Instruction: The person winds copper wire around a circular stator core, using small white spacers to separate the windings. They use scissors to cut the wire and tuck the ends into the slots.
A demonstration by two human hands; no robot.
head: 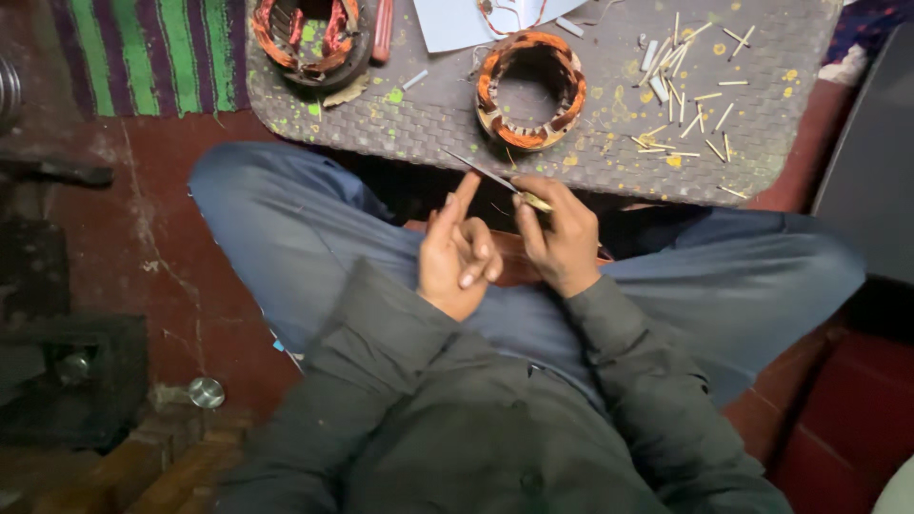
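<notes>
The person is sitting cross-legged at the near edge of the counter [762, 143]. The right hand [562, 238] is pinching a thin metal blade [486, 173] between its fingers. The left hand [459, 252] is pointing one finger up to touch the blade, with the other fingers curled in. A copper-wound ring [530, 88] is lying on the counter just behind the hands.

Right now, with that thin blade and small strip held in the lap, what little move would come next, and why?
Probably draw the thin blade along the pale strip pinched in the right hand; the left hand fingertip already touches the blade, and similar strips lie beside the copper-wound stator.
</notes>
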